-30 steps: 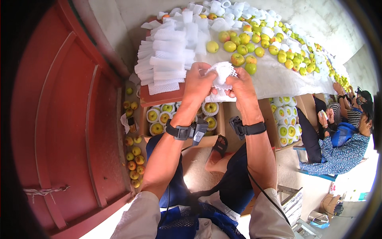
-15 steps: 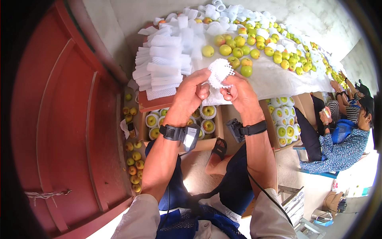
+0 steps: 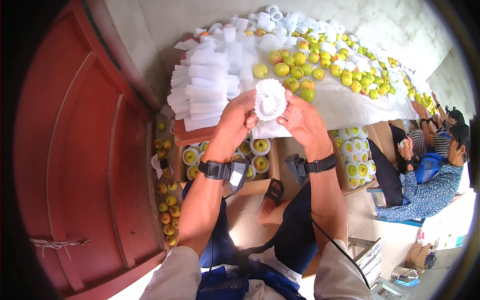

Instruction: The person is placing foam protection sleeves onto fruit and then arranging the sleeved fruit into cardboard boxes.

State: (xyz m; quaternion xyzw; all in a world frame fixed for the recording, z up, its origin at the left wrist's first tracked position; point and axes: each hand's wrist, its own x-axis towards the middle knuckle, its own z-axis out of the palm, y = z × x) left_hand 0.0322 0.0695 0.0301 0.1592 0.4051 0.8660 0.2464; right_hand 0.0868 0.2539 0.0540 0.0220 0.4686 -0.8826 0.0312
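Note:
A white foam fruit net [image 3: 270, 99] is held up between my two hands over the near edge of the table. Its rim is spread into a frilly ring, with white netting folded inside; no apple shows in it. My left hand [image 3: 236, 116] pinches its left side. On the opposite side, the fingers and thumb of my right hand [image 3: 303, 119] grip it. Just beyond lie loose yellow-green and reddish apples [image 3: 296, 72] on a white sheet [image 3: 340, 107]. Left of them, flat foam nets [image 3: 205, 82] are heaped in overlapping stacks.
Below the table stands a cardboard box [image 3: 274, 162] of netted apples; another box [image 3: 341, 172] is to the right. Loose apples [image 3: 169, 212] line the floor beside a red door [image 3: 85, 145]. A seated person [image 3: 430, 187] at the right holds something pale.
The foam net has turned so its round, frilled opening faces me, and my hands have shifted slightly around it. The person at the right has moved their raised hand a little.

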